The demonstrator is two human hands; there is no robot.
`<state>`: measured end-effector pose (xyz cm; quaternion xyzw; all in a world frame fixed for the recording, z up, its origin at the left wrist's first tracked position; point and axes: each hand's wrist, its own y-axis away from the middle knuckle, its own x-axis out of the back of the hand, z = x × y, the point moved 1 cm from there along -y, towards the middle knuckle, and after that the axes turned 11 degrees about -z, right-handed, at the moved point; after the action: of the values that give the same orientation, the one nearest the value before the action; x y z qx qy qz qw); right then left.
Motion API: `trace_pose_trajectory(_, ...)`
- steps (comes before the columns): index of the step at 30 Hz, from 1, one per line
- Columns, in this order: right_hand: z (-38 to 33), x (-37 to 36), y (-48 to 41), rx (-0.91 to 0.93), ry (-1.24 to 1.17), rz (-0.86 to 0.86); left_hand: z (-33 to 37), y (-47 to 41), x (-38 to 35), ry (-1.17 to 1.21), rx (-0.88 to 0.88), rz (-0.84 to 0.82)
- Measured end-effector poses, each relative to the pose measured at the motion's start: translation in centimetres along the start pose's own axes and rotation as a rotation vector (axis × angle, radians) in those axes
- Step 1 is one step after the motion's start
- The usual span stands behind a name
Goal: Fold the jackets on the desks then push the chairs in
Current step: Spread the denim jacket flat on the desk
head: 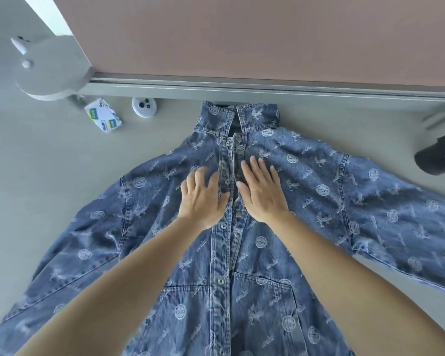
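Note:
A blue denim jacket (326,191) with a pale printed pattern lies front-up on the grey desk (62,176), collar toward the partition and both sleeves spread out to the sides. Its button placket runs down the middle. My left hand (203,199) rests flat on the chest left of the placket, fingers slightly spread. My right hand (263,188) presses flat on the chest right of the placket, fingers straight. Neither hand grips the cloth. No chair is in view.
A pinkish partition panel (242,34) with a metal rail stands along the desk's far edge. A small white box (103,115) and a round white cable grommet (144,107) lie at the back left. A black object (439,155) sits at the right edge.

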<state>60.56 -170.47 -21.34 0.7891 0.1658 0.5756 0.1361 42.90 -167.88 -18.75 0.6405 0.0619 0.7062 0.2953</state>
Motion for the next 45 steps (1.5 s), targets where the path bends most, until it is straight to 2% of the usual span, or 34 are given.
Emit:
trace_pose_trajectory(2,-0.2,-0.8,2.9,-0.018,-0.041,0.052,0.9,3.6,-0.5,0.044,-0.046,0.012)
trace_pose_trajectory(10,-0.9,-7.5,17.5,-0.088,0.064,0.023,2.6,13.9,-6.0,-0.067,-0.189,-0.199)
trace_pose_trajectory(16,-1.5,-12.8,29.0,-0.340,0.097,-0.004,3.3,21.7,-10.9,-0.141,-0.222,-0.270)
trace_pose_trajectory(19,-2.2,-13.7,33.4,-0.536,-0.031,-0.017,3.6,26.3,-12.6,-0.115,-0.226,-0.216)
trace_pose_trajectory(21,-2.4,-14.1,35.3,-0.593,-0.138,-0.001,3.6,28.8,-13.8,-0.090,-0.231,-0.187)
trace_pose_trajectory(25,-1.9,-14.5,36.4,-0.587,-0.426,-0.015,3.7,31.1,-15.2,-0.042,-0.211,-0.161)
trace_pose_trajectory(29,-1.2,-14.5,37.1,-0.597,-0.604,-0.059,4.0,32.1,-16.5,0.043,-0.133,-0.192)
trace_pose_trajectory(32,-1.4,-14.5,37.1,-0.525,-0.609,-0.046,4.5,33.0,-17.2,0.128,-0.007,-0.179)
trace_pose_trajectory(36,-1.8,-14.4,36.7,-0.554,-0.627,0.059,4.5,34.0,-17.7,0.240,0.214,-0.187)
trace_pose_trajectory(45,0.4,-13.6,36.5,-0.428,-0.656,0.065,4.5,33.4,-17.9,0.146,0.203,-0.243)
